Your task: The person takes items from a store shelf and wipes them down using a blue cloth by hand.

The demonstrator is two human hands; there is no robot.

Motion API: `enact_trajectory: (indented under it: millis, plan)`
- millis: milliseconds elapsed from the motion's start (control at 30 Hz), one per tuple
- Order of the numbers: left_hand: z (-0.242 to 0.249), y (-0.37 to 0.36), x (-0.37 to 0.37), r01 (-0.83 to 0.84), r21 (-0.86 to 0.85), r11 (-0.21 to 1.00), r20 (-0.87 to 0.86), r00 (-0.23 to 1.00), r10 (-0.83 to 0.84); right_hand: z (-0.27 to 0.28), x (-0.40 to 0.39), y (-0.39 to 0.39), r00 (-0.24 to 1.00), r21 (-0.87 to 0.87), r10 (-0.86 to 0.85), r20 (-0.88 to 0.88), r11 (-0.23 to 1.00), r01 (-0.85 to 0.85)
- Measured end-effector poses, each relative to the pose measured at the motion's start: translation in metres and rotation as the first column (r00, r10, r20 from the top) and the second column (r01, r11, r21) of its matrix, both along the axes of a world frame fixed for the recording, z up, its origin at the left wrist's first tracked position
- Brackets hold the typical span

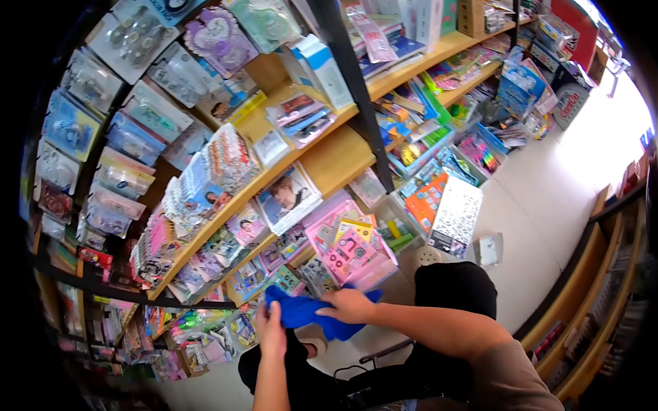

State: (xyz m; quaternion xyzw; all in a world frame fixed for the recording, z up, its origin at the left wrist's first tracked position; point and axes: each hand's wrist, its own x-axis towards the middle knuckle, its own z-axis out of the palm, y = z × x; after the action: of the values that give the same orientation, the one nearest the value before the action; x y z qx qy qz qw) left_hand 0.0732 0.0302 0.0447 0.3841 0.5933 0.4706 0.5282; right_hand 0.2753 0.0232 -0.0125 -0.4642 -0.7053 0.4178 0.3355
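A bright blue cloth (299,312) is stretched between my two hands, low in the head view and above my lap. My left hand (271,330) grips its left end, thumb upward. On the other side my right hand (348,306) is closed on the cloth, part of which hangs below and shows beyond the fingers. Motion blurs the cloth's edges. Just past my hands stands a pink bin (382,268) holding pink and yellow packaged items. Beside it, a clear bin (404,236) has green and yellow pieces inside.
Wooden shelves (274,179) with notebooks and packets rise in front of me. Hanging blister packs (130,137) cover the left side. A black-and-white patterned box (455,216) and a small white tray (489,249) are on the tiled floor (531,205). More shelving (589,288) stands at the right.
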Motion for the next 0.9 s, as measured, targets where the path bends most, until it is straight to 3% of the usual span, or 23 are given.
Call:
enact_trajectory:
  millis: [100, 133, 233, 267, 300, 367, 500, 567, 633, 733, 767, 833, 867, 900]
  plan:
    - [-0.032, -0.014, -0.037, -0.026, -0.141, 0.99, 0.247, 0.967, 0.06, -0.008, -0.017, -0.007, 0.996, -0.158, 0.07, 0.058, 0.986, -0.06]
    - [-0.028, -0.021, -0.029, -0.017, -0.237, 0.971, 0.241, 0.967, 0.076, -0.013, -0.023, -0.008, 0.996, -0.191, 0.074, 0.051, 0.979, -0.063]
    - [-0.067, -0.043, -0.037, 0.317, -0.357, 0.879, 0.358, 0.915, -0.185, -0.022, -0.038, -0.008, 0.998, -0.27, -0.007, 0.062, 0.963, 0.023]
    - [-0.077, -0.048, -0.038, 0.476, -0.362, 0.801, 0.501, 0.825, -0.263, -0.021, -0.04, -0.009, 0.997, -0.303, -0.029, 0.068, 0.952, 0.048]
    - [-0.064, -0.052, -0.01, 0.391, -0.438, 0.809, 0.382, 0.896, -0.227, -0.024, -0.045, -0.008, 0.998, -0.324, -0.032, 0.052, 0.945, 0.047]
    - [-0.094, -0.053, -0.023, 0.44, -0.426, 0.791, 0.258, 0.896, -0.36, -0.029, -0.057, -0.007, 0.999, -0.363, -0.039, 0.02, 0.931, 0.044]
    - [-0.075, -0.045, -0.018, 0.273, -0.274, 0.922, 0.192, 0.955, -0.226, -0.017, -0.074, -0.004, 0.998, -0.329, -0.065, 0.026, 0.942, 0.07]
    - [-0.069, -0.042, -0.033, 0.16, -0.33, 0.93, 0.123, 0.984, -0.126, -0.004, -0.081, -0.001, 0.988, -0.298, -0.147, -0.039, 0.946, 0.129]
    - [-0.078, -0.043, -0.057, 0.081, -0.228, 0.97, 0.062, 0.996, -0.068, 0.003, -0.088, 0.005, 0.968, -0.291, -0.23, -0.098, 0.937, 0.193]
    - [-0.08, -0.049, -0.084, -0.036, -0.224, 0.974, -0.009, 0.999, 0.035, 0.002, -0.105, 0.017, 0.918, -0.319, -0.342, -0.202, 0.909, 0.269]
    - [-0.086, -0.053, -0.096, -0.01, -0.233, 0.972, -0.114, 0.993, -0.017, -0.002, -0.112, 0.019, 0.901, -0.347, -0.361, -0.24, 0.899, 0.268]
    - [-0.108, -0.063, -0.123, 0.04, -0.258, 0.965, -0.32, 0.939, -0.125, -0.007, -0.119, 0.02, 0.859, -0.401, -0.402, -0.316, 0.877, 0.263]
    - [-0.112, -0.067, -0.131, 0.107, -0.376, 0.92, -0.531, 0.789, -0.309, -0.002, -0.117, 0.019, 0.881, -0.425, -0.375, -0.289, 0.875, 0.233]
    - [-0.118, -0.073, -0.131, 0.156, -0.395, 0.905, -0.63, 0.671, -0.391, 0.005, -0.112, 0.018, 0.9, -0.446, -0.347, -0.262, 0.871, 0.206]
